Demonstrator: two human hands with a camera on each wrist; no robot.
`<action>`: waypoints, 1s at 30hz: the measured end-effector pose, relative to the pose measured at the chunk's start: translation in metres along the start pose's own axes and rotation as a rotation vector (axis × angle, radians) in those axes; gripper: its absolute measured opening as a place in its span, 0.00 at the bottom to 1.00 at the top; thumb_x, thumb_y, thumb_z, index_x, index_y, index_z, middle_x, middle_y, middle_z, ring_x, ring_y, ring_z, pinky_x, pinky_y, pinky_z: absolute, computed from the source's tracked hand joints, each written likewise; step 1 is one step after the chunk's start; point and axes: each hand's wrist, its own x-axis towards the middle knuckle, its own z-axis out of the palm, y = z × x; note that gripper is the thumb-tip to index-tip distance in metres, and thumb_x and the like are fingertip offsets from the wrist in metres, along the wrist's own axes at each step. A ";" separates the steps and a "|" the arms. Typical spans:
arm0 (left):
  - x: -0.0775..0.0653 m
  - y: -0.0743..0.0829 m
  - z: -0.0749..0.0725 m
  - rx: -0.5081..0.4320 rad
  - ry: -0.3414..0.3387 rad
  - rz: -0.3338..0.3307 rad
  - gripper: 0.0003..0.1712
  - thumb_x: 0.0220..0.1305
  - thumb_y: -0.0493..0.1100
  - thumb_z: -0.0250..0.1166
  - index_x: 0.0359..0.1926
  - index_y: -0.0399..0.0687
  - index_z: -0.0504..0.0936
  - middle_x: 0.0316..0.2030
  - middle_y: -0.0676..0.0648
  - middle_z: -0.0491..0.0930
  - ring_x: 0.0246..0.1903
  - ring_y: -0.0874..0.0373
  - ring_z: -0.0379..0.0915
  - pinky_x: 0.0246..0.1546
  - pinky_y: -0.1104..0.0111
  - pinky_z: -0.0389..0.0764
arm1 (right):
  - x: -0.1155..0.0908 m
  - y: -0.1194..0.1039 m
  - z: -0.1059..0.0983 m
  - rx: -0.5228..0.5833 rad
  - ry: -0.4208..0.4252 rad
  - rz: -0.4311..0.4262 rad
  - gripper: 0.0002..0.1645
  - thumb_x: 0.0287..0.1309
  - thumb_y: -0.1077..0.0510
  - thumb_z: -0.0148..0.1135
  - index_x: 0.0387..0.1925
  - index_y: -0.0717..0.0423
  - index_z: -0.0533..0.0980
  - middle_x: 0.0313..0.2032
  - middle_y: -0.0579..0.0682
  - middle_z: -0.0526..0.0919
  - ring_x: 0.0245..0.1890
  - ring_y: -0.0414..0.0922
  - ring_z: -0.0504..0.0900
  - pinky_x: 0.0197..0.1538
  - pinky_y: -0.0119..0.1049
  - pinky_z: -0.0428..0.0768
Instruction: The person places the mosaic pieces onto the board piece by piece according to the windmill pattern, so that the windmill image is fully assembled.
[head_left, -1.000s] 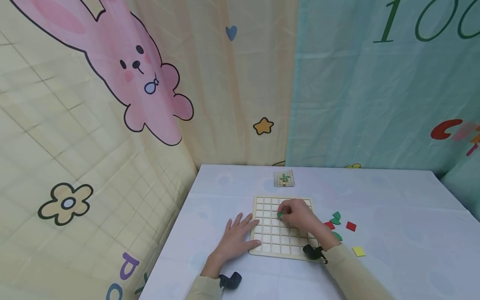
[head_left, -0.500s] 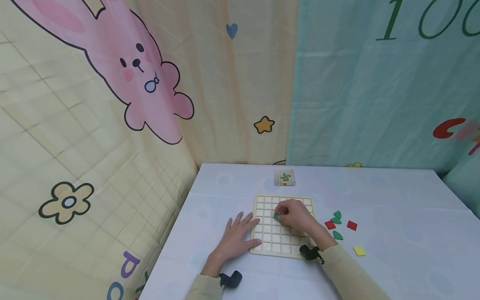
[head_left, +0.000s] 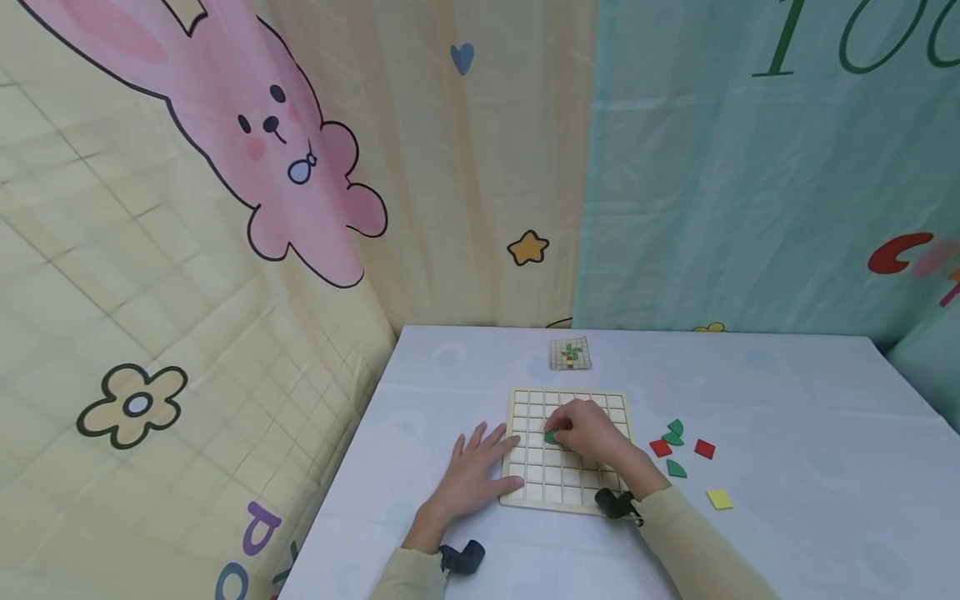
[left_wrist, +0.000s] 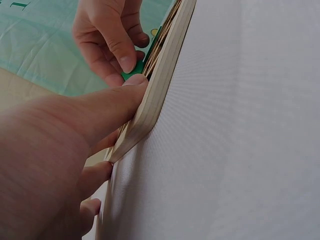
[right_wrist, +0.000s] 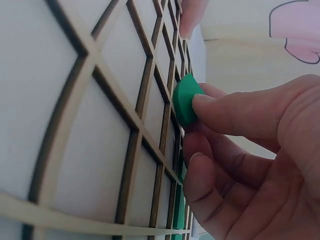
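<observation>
A wooden grid board [head_left: 551,493] with square cells lies on the white-covered table. My right hand [head_left: 592,432] is over its middle, pinching a green leaf-like piece [right_wrist: 185,100] with one curved side between thumb and fingers. In the right wrist view the piece is tilted against the grid's ribs. Other green pieces [right_wrist: 179,207] sit in cells below it, partly behind the fingers; in the head view the hand hides them. My left hand [head_left: 471,475] lies at the board's left edge with fingers spread. Its thumb [left_wrist: 112,107] rests on the rim.
Loose green pieces [head_left: 677,469], red squares [head_left: 704,449] and a yellow square [head_left: 719,499] lie right of the board. Behind the board is a small card [head_left: 571,353] with a grid and a coloured plant-like pattern. Printed curtains [head_left: 480,167] hang beyond the table.
My right hand has shifted slightly left over the board with the green piece between its fingers. My left hand stays at the board's edge.
</observation>
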 end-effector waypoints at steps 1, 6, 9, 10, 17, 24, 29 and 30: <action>0.000 0.000 0.000 -0.001 -0.001 -0.001 0.40 0.65 0.66 0.63 0.74 0.61 0.69 0.77 0.50 0.57 0.77 0.43 0.40 0.71 0.37 0.39 | 0.000 0.000 0.000 -0.005 -0.003 -0.004 0.10 0.57 0.67 0.70 0.31 0.47 0.88 0.31 0.40 0.84 0.31 0.38 0.77 0.40 0.40 0.79; 0.000 0.000 0.000 0.003 -0.013 -0.013 0.40 0.65 0.66 0.63 0.74 0.62 0.67 0.77 0.52 0.55 0.78 0.44 0.38 0.72 0.39 0.38 | 0.001 -0.002 -0.002 -0.023 -0.018 -0.034 0.12 0.56 0.69 0.69 0.32 0.47 0.86 0.28 0.39 0.82 0.30 0.39 0.75 0.38 0.39 0.78; 0.001 0.000 0.001 0.009 -0.011 -0.004 0.40 0.65 0.66 0.63 0.74 0.62 0.67 0.77 0.51 0.56 0.77 0.44 0.39 0.72 0.38 0.39 | 0.001 -0.001 -0.005 -0.035 -0.013 -0.050 0.12 0.55 0.70 0.69 0.32 0.48 0.85 0.26 0.38 0.80 0.28 0.39 0.75 0.36 0.38 0.77; 0.001 0.000 0.001 0.010 -0.010 -0.001 0.40 0.66 0.66 0.63 0.74 0.61 0.68 0.77 0.51 0.56 0.77 0.43 0.39 0.72 0.38 0.39 | 0.001 0.000 -0.006 -0.035 -0.011 -0.052 0.12 0.55 0.70 0.68 0.31 0.48 0.85 0.26 0.38 0.80 0.28 0.39 0.75 0.36 0.38 0.77; 0.000 0.001 -0.001 -0.002 -0.009 -0.004 0.40 0.66 0.66 0.63 0.74 0.60 0.68 0.77 0.50 0.56 0.77 0.43 0.39 0.72 0.38 0.39 | -0.001 0.001 -0.021 -0.042 0.009 -0.037 0.10 0.59 0.68 0.66 0.33 0.50 0.86 0.29 0.39 0.82 0.31 0.40 0.76 0.39 0.40 0.79; 0.000 0.002 0.000 -0.004 -0.006 -0.004 0.39 0.66 0.65 0.63 0.74 0.60 0.68 0.77 0.49 0.57 0.77 0.42 0.40 0.71 0.38 0.39 | 0.001 0.008 -0.034 -0.033 0.034 -0.056 0.10 0.61 0.68 0.64 0.37 0.54 0.87 0.32 0.44 0.84 0.32 0.41 0.78 0.38 0.40 0.80; 0.000 0.002 0.000 0.007 -0.005 -0.010 0.39 0.65 0.65 0.63 0.74 0.60 0.68 0.77 0.49 0.57 0.77 0.42 0.40 0.71 0.37 0.39 | 0.001 0.013 -0.040 -0.005 0.052 -0.076 0.09 0.63 0.68 0.63 0.38 0.55 0.87 0.34 0.48 0.84 0.31 0.42 0.78 0.35 0.39 0.80; 0.000 0.002 0.000 0.010 -0.007 -0.013 0.39 0.66 0.65 0.63 0.74 0.60 0.68 0.77 0.49 0.56 0.77 0.42 0.40 0.71 0.37 0.39 | 0.001 0.013 -0.040 0.000 0.048 -0.075 0.09 0.63 0.68 0.63 0.38 0.55 0.87 0.34 0.49 0.84 0.31 0.42 0.78 0.35 0.38 0.80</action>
